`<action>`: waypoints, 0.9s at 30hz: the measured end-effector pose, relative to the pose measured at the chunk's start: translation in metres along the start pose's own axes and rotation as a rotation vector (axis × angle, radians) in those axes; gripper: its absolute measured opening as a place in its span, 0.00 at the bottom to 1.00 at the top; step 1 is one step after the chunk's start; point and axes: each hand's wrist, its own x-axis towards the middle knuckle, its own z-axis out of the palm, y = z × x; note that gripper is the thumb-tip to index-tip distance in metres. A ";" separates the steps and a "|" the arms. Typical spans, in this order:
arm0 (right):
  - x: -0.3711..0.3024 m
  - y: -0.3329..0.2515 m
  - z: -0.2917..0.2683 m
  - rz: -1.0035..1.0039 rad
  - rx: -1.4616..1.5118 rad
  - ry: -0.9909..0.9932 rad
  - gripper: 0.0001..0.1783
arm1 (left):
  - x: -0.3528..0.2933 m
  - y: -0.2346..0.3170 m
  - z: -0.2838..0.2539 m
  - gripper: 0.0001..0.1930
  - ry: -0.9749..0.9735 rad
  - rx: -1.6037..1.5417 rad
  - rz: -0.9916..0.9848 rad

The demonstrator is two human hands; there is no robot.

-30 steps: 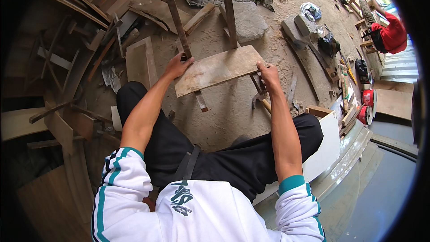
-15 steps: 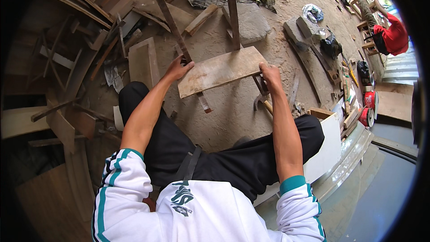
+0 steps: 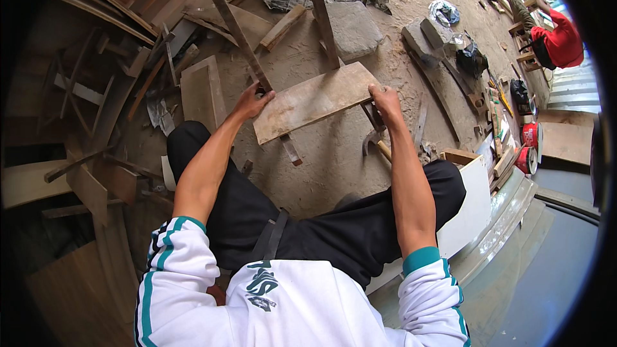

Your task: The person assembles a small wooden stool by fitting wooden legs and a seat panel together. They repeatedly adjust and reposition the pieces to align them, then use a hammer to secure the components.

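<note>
Between my hands is a wooden chair frame [image 3: 315, 103]: a pale, stained board with two long dark posts rising from its far side and short leg ends showing underneath. My left hand [image 3: 255, 100] is closed around the board's left end, close to the foot of the left post. At the right end, my right hand [image 3: 384, 100] grips the corner, thumb on top and fingers mostly hidden below. A hammer [image 3: 383, 149] with a wooden handle lies on the ground just below my right hand, beside my right forearm.
Wood scraps and boards [image 3: 96, 173] crowd the left. Ahead are a stone slab [image 3: 352, 31] and grey blocks [image 3: 427, 37]. A handsaw [image 3: 472, 97], red cans [image 3: 527, 159] and a white panel [image 3: 468, 199] lie right. Another person in red [image 3: 562, 40] sits at the far right.
The whole view has shifted slightly, with most things a little further left and up. Both hands keep the same hold on the chair frame.
</note>
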 end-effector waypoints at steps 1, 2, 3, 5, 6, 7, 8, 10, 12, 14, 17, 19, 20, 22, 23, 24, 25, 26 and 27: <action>0.001 0.002 0.001 -0.021 0.004 0.016 0.35 | 0.000 0.002 0.001 0.35 0.019 0.006 -0.005; 0.000 -0.001 0.003 -0.022 -0.013 0.021 0.36 | -0.003 -0.001 0.002 0.32 0.044 0.013 -0.017; -0.002 -0.004 0.005 -0.023 -0.030 0.027 0.38 | -0.005 -0.004 0.003 0.30 0.068 0.020 -0.028; 0.000 0.001 0.005 -0.031 -0.049 0.054 0.40 | -0.002 -0.005 0.004 0.30 0.077 0.022 -0.018; 0.003 0.007 0.004 -0.037 -0.052 0.075 0.41 | 0.002 -0.003 0.007 0.30 0.076 0.021 -0.005; 0.005 0.014 0.001 -0.043 -0.055 0.097 0.42 | 0.006 -0.001 0.009 0.32 0.041 0.014 0.002; 0.000 0.008 0.002 0.040 0.036 -0.005 0.43 | 0.004 -0.003 0.006 0.34 0.017 0.009 -0.007; -0.017 -0.020 0.003 0.196 0.210 -0.219 0.44 | -0.004 -0.014 -0.001 0.36 0.008 0.004 -0.039; -0.020 -0.021 -0.002 0.171 0.249 -0.206 0.45 | 0.000 -0.010 0.002 0.36 0.006 0.002 -0.047; -0.023 -0.023 -0.006 0.157 0.242 -0.211 0.46 | 0.001 -0.007 0.002 0.35 -0.020 -0.010 -0.043; -0.025 -0.029 -0.010 0.170 0.176 -0.233 0.48 | 0.003 -0.005 0.003 0.35 -0.004 -0.009 -0.012; -0.024 -0.034 -0.010 0.200 0.148 -0.235 0.49 | 0.003 -0.006 0.003 0.35 0.015 -0.007 -0.009; -0.023 -0.034 -0.011 0.205 0.147 -0.236 0.49 | 0.003 -0.004 0.004 0.35 0.017 -0.008 -0.022; -0.023 -0.034 -0.012 0.213 0.143 -0.239 0.49 | 0.001 0.002 0.008 0.34 0.043 0.011 -0.052; -0.023 -0.035 -0.012 0.200 0.147 -0.236 0.49 | 0.000 0.003 0.010 0.33 0.069 0.035 -0.069; -0.023 -0.035 -0.012 0.186 0.150 -0.234 0.50 | 0.000 0.005 0.011 0.33 0.095 0.058 -0.086; -0.024 -0.035 -0.012 0.172 0.154 -0.231 0.51 | 0.000 0.006 0.010 0.33 0.091 0.051 -0.088; -0.026 -0.037 -0.011 0.167 0.146 -0.212 0.48 | -0.001 0.005 0.010 0.33 0.090 0.044 -0.095; -0.029 -0.039 -0.010 0.163 0.138 -0.193 0.46 | -0.003 0.005 0.010 0.33 0.088 0.037 -0.102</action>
